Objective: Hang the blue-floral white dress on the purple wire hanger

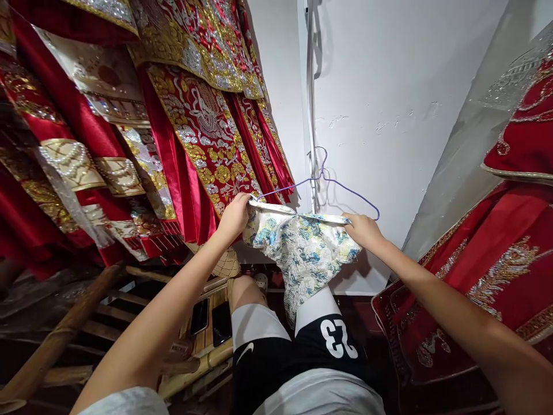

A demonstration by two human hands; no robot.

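Observation:
A cream garment with blue and yellow flowers (302, 251) hangs between my two hands on a thin purple wire hanger (322, 176). My left hand (234, 215) is closed on the garment's left top corner, at the hanger's left end. My right hand (362, 228) is closed on the right top corner, below the hanger's right arm. The hanger's hook sits close to a white wall. The cloth droops down over my knees and black shorts (302, 346).
Red garments with gold and silver embroidery (194, 115) hang thick on the left. More red embroidered cloth (496, 259) fills the right. A bamboo bench (207, 346) carrying two dark phones (211, 320) stands at lower left. A white wall (389, 86) lies straight ahead.

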